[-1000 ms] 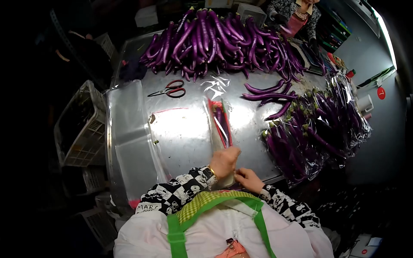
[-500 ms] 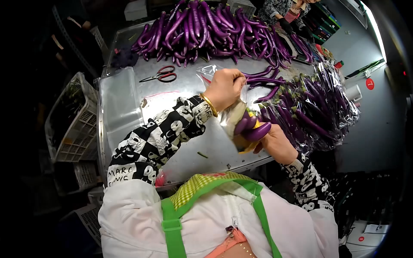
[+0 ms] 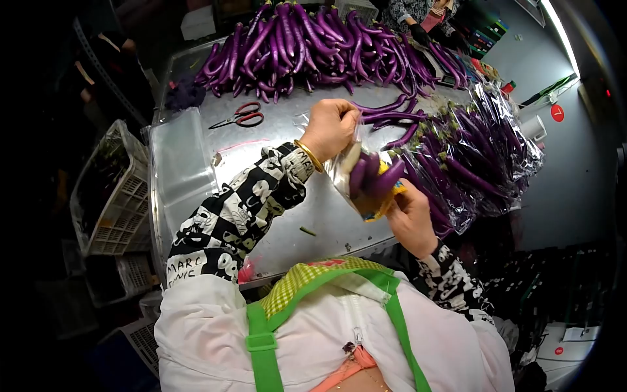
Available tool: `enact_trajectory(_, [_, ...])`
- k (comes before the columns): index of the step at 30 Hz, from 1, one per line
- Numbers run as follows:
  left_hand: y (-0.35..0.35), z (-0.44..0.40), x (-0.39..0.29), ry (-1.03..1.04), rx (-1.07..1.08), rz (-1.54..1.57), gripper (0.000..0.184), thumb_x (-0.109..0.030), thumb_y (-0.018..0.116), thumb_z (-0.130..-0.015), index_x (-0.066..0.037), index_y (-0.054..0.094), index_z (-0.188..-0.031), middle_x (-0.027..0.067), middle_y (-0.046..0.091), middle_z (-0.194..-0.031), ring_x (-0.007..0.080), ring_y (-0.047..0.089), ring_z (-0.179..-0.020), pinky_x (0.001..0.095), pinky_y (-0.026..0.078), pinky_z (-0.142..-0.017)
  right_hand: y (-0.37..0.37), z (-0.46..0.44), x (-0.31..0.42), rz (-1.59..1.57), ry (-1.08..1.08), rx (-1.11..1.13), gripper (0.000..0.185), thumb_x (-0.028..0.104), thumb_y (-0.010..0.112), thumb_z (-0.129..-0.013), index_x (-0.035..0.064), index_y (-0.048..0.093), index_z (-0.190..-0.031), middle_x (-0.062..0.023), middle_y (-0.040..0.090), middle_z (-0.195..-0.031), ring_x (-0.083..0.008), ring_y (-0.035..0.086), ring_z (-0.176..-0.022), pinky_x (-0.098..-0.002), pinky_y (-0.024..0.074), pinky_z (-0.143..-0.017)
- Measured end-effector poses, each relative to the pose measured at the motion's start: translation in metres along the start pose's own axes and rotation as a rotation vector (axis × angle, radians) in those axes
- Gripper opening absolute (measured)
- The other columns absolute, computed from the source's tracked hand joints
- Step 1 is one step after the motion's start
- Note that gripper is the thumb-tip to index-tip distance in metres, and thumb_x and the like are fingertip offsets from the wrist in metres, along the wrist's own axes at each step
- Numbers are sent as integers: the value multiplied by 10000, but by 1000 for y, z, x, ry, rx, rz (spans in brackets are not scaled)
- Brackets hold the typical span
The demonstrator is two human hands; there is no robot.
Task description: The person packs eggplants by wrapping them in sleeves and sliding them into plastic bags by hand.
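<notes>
My left hand is closed in a pinch on the upper edge of a clear plastic bag with a yellow printed part. Several purple eggplants sit at the bag, their rounded ends toward my right hand. That hand's fingers are closed on the bag's yellow side, just below the eggplant ends. How far the eggplants lie inside the film is hard to make out. Just beyond the bag, a few loose eggplants rest on the metal table.
A large heap of eggplants covers the table's far side. Bagged eggplants are piled at the right. Red-handled scissors and flat clear bags lie left. A white crate stands beside the table; another person is at the back right.
My right hand has shifted up and left, its fingers now on the bag's yellow side. The eggplant ends have tilted upward. My left hand has moved slightly up and left, still pinching the bag.
</notes>
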State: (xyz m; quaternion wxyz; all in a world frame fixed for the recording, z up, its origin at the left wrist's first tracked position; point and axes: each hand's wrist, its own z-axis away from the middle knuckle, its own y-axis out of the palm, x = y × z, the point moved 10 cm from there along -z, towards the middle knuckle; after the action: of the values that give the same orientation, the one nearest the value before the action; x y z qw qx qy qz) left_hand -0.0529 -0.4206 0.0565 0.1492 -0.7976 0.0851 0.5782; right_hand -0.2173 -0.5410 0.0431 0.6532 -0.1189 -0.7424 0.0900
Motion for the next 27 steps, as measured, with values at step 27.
enact_trajectory(27, [-42, -92, -165, 74, 351, -52, 154, -57, 529, -854, -12, 651, -772, -4, 492, -528, 84, 426, -403, 249, 298, -362, -163, -175, 233, 377, -332, -120, 310, 272, 426, -988, 27, 595, -901, -52, 545, -714, -154, 526, -608, -306, 433, -529])
